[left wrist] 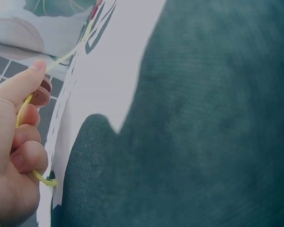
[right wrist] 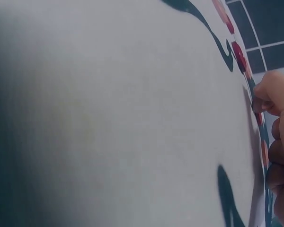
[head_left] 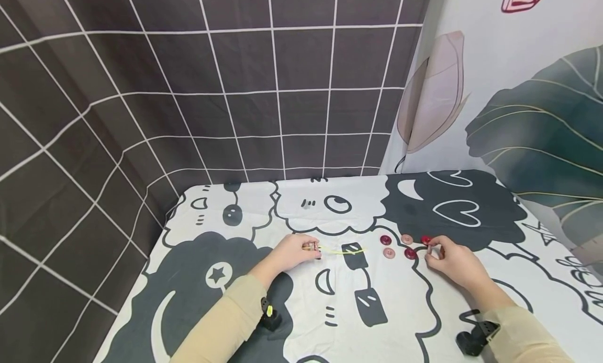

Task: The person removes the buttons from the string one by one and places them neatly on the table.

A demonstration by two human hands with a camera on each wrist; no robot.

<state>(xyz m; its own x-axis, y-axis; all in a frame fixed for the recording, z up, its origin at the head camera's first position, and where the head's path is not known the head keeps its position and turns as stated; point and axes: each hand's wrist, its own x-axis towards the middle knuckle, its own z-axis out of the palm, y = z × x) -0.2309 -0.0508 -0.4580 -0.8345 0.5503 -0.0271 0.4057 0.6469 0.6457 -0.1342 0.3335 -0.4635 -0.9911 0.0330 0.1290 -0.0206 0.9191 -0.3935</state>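
Note:
My left hand (head_left: 294,252) grips a yellow cord (head_left: 346,252), with thumb and forefinger together near pinkish buttons (left wrist: 40,97) beside it. One stretch of the cord runs out to the right over the cloth, and a knotted end (left wrist: 51,181) comes out below the curled fingers. At the far right of a group of buttons, my right hand (head_left: 454,261) has its fingertips right at a red button (head_left: 426,239); I cannot tell whether they pinch it. To its left lie two darker red buttons (head_left: 410,253) and two pink buttons (head_left: 389,253).
A black-and-white cartoon-print cloth (head_left: 348,310) covers the table. Behind it hangs a dark grid-patterned curtain (head_left: 301,112), and a leaf-print curtain (head_left: 532,122) hangs at the right. In the right wrist view another pink button (right wrist: 265,153) shows past the curled fingers.

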